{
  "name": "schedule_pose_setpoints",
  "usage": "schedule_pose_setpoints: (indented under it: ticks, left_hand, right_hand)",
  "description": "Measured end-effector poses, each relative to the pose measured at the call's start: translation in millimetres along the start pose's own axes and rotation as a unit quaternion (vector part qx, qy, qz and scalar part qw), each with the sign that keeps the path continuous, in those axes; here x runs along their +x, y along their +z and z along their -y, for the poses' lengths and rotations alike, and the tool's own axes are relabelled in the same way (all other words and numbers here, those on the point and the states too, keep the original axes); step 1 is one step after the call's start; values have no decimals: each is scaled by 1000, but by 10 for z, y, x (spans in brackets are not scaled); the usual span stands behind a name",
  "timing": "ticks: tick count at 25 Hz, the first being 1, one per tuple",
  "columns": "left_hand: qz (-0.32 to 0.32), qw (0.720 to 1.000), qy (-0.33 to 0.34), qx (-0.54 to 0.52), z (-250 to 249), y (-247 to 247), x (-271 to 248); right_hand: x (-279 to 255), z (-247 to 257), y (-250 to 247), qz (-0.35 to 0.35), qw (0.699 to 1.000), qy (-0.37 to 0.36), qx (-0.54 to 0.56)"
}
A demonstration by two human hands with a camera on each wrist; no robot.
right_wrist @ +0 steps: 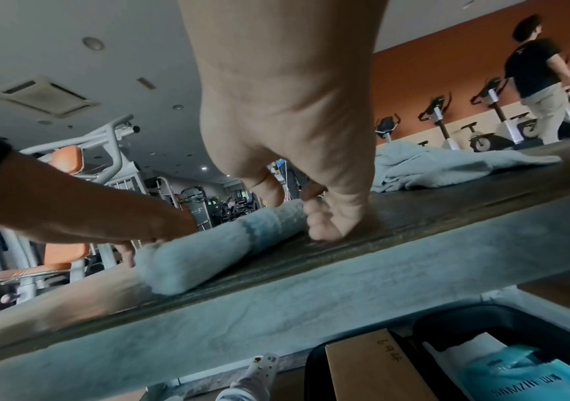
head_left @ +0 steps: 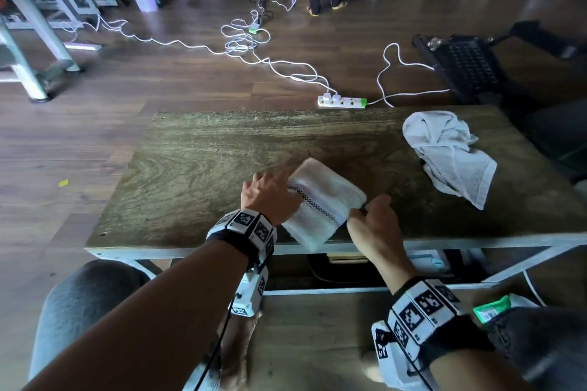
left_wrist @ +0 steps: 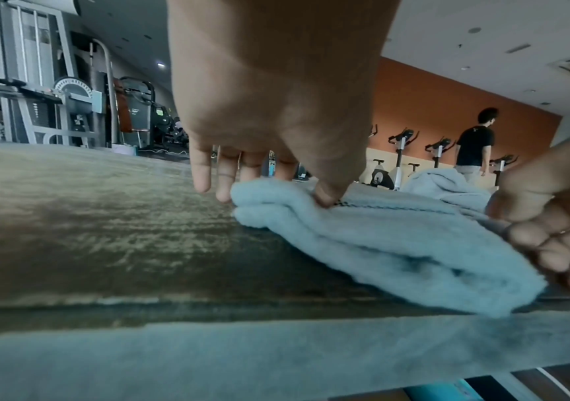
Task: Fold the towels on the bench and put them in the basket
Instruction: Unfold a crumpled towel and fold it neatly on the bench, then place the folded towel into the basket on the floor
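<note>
Gym floor, wooden worktop (head_left: 197,168) across mid-frame, power strip (head_left: 342,102) and cables on the floor behind it.

Folded towel (head_left: 320,203), white with a checked stripe, sits at the worktop's near edge, lower centre of the head view, one corner just over the edge. Your left hand (head_left: 270,197) is on its left end: thumb pressed on the top layer, fingers (left_wrist: 202,173) straight and reaching down past the far side. Your right hand (head_left: 374,225) pinches the right end, fingers curled at the edge.

Step, as I read it: final fold done or nearly done, you're squaring the bundle up.

Crumpled towel (head_left: 451,152) lies at right of frame, well apart, not folded yet.

Basket not identifiable in any view; a dark bin with boxes shows under the worktop in the right wrist view, can't tell if that's it.

Next: lift the bundle with both ends pinched so layers don't slip, find the basket, then take the crumpled one.
</note>
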State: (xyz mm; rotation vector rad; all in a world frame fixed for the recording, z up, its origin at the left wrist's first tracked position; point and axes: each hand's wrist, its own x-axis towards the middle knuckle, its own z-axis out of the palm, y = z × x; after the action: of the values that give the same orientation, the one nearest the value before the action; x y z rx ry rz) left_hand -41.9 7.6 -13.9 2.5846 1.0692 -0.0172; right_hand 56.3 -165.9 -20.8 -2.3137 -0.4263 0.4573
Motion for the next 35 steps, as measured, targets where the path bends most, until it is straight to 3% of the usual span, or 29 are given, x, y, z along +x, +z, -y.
schedule_pose_setpoints:
  ticks: [4, 8, 11, 14, 16, 19, 22, 26, 28, 31, 35]
  left_hand:
    - [44, 996, -59, -57, 8, -27, -243]
    - [50, 996, -56, -53, 26, 24, -325]
    - [85, 989, -68, -103, 109, 85, -263]
    - [84, 972, -77, -205, 156, 73, -284]
    - [68, 935, -99, -335, 129, -47, -431]
    - [50, 840, -159, -517, 181, -184, -627]
    - [-12, 750, -218, -624, 347, -116, -797]
    - [-179, 731, -294, -589, 538, -284, -1159]
    - [-215, 701, -324, -598, 725, -276, -1311]
    - [-162, 678, -348, -627, 1060, -156, -1499]
    - [-121, 590, -375, -704, 1253, -50, -1898]
  right_hand:
    - [-10, 44, 43, 65, 996, 22, 56]
    - [-53, 139, 100, 101, 989, 23, 109]
    - [-147, 250, 63, 95, 980, 15, 173]
    - [-256, 394, -50, 90, 969, -39, 227]
    - [-351, 526, -131, 112, 962, -86, 233]
    - [-466, 663, -172, 161, 946, -108, 260]
    - [-551, 794, -139, 211, 930, -104, 284]
    - [-653, 917, 22, 273, 925, -103, 242]
    - [-728, 973, 168, 320, 913, -123, 221]
    - [-871, 1042, 425, 372, 888, -170, 209]
    - [-1033, 1093, 803, 421, 877, -190, 131]
